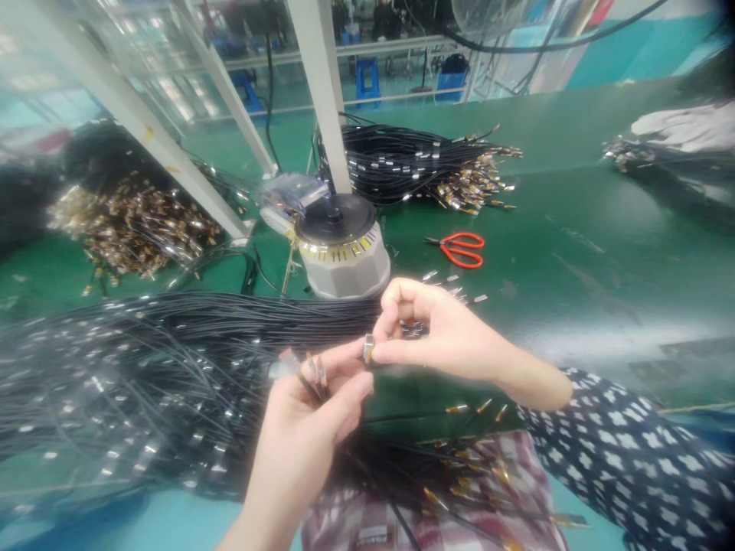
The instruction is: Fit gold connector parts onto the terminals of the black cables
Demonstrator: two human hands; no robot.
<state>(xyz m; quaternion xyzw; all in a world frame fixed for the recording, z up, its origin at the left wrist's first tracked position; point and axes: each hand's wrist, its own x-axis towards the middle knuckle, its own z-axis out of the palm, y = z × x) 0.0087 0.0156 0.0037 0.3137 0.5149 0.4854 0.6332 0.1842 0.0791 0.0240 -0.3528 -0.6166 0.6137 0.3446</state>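
My left hand [313,425] is closed around black cables [310,389], whose shiny, orange-tinged ends [317,369] poke up between the fingers. A small silver metal piece with a yellow edge [368,348] sits at the thumb and fingertips of my right hand [442,329], which are pinched together. It also meets the tip of my left index finger. Whether it is joined to a cable, I cannot tell. Just behind my right fingers lie several loose metal pieces [456,289]. More cables with yellow-wrapped tips [468,474] hang over my lap, below both hands.
A round grey device with a black top [344,268] stands beyond my hands. Red-handled scissors [462,250] lie to its right. A thick cable bundle [143,367] stretches left; other bundles [402,157] and a connector heap [143,222] lie farther back. White frame posts [321,84] rise from the green table [551,252].
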